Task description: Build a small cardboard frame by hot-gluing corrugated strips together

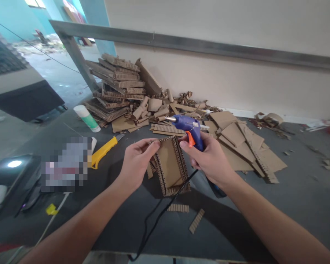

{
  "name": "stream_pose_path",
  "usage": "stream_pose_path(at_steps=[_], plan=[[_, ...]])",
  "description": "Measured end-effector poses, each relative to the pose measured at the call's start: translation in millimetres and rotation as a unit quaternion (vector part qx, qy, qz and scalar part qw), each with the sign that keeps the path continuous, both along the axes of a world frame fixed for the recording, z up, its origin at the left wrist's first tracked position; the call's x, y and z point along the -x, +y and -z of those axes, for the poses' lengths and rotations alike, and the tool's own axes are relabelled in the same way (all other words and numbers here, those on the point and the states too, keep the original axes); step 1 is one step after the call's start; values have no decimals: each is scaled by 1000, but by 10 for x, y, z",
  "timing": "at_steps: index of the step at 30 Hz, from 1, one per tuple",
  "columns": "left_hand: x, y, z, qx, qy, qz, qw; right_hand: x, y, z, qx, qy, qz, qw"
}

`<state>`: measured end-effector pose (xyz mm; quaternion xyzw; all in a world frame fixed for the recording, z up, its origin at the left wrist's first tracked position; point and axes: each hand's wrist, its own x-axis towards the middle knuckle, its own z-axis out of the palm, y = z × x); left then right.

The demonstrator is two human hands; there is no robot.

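My left hand (pixel 137 158) is closed on the upper left edge of a small corrugated cardboard piece (pixel 171 167) held above the dark grey floor. My right hand (pixel 210 159) grips a blue glue gun (pixel 191 129) with an orange trigger, its metal nozzle pointing left just over the piece's top edge. A fingertip of the right hand touches the piece's right edge. The gun's black cord (pixel 159 216) hangs down toward me.
A stack of corrugated cardboard strips (pixel 115 86) and loose scraps lie by the white wall. Flat cardboard sheets (pixel 244 146) spread to the right. A yellow utility knife (pixel 104 150) and a white-green tube (pixel 86 118) lie left. Two small strips (pixel 196 220) rest on the floor near me.
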<state>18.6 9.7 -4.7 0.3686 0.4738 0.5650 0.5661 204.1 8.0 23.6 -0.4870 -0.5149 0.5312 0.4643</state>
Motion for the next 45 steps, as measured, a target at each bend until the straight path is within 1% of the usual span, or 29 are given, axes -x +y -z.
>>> stream_pose_path(at_steps=[5, 8, 11, 14, 17, 19, 21, 23, 26, 34, 40, 45], plan=[[-30, 57, 71, 73, 0, -1, 997, -129, 80, 44, -50, -110, 32, 992], [13, 108, 99, 92, -8, -23, 995, -228, 113, -15, -91, -211, 41, 972], [54, 158, 93, 107, -31, -42, 993, -280, 111, -98, -148, -328, 71, 930], [61, 189, 66, 142, -65, -46, 987, -277, 94, -114, -204, -418, 102, 879], [38, 195, 51, 186, -85, -34, 978, -250, 85, -40, -283, -485, 121, 819], [19, 191, 56, 202, -92, -22, 975, -234, 85, 27, -324, -522, 124, 779], [5, 186, 66, 208, -95, -8, 973, -220, 86, 84, -346, -552, 116, 750], [-3, 183, 71, 212, -96, 7, 973, -207, 85, 121, -355, -570, 102, 734], [-14, 178, 62, 217, -101, 18, 971, -183, 79, 150, -358, -579, 78, 728], [-34, 155, 9, 222, -141, 23, 965, -114, 49, 211, -344, -583, 50, 734], [-54, 141, 4, 217, -136, 18, 967, -82, 36, 249, -340, -572, 56, 744], [-62, 140, 3, 208, -124, 17, 970, -71, 25, 256, -329, -579, 49, 745]])
